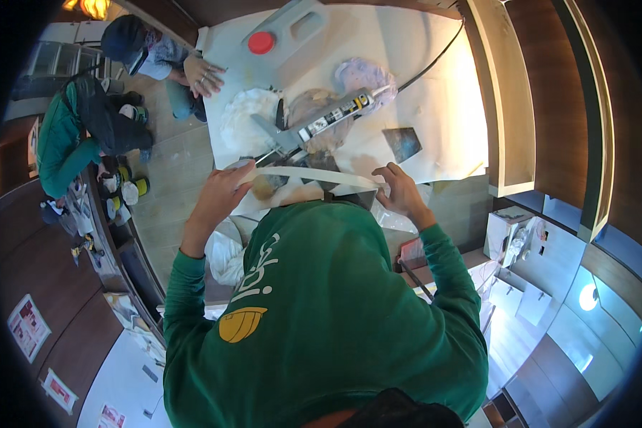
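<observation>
A pale, flat strip that looks like masking tape (314, 174) is stretched across in front of my body. My left hand (223, 194) pinches its left end, and my right hand (401, 194) is closed on the other. Just beyond the strip, a caulking gun (285, 135) with a cartridge (335, 116) lies slantwise, its nozzle toward the far right. Under and around it are a white round pad or cloth (246, 118), a greyish one (310, 107) and a lilac one (367, 71). A dark square piece (402, 144) sits right of the gun.
A grey jerrycan with a red cap (261, 43) stands on the covered worktop (442, 100). A black cable (435, 60) runs at its far right. Wooden cabinet panels (510, 93) rise on the right. At left are a person with a hand on the worktop's edge (203, 77) and another in green (68, 135).
</observation>
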Demonstrator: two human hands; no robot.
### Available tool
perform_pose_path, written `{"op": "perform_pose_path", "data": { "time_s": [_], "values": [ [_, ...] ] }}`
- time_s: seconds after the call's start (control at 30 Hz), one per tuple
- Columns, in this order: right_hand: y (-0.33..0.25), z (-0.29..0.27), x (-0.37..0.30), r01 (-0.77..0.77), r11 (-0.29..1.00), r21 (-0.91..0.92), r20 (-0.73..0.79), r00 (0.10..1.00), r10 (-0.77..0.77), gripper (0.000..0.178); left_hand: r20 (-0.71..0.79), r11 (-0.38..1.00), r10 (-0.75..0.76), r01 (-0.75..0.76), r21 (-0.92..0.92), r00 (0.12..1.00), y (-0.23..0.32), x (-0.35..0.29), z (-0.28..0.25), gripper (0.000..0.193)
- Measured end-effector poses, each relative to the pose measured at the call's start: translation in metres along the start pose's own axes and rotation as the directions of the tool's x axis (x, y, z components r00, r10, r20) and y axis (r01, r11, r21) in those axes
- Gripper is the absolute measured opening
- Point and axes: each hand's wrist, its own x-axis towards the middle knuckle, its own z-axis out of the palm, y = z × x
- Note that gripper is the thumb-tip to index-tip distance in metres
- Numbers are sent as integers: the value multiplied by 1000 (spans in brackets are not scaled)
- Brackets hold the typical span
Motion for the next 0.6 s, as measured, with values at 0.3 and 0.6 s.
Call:
{"op": "perform_pose_path", "data": {
  "time_s": [0.3, 0.6],
  "values": [
    [12, 21, 7, -112, 993, -40, 97, 989, 116, 37, -246, 997, 9, 10, 77, 969, -43, -11, 63, 49],
    [0, -43, 23, 94, 989, -114, -12, 995, -96, 34, -389, 986, -162, 162, -34, 907, -18, 0, 106, 53]
  ]
}}
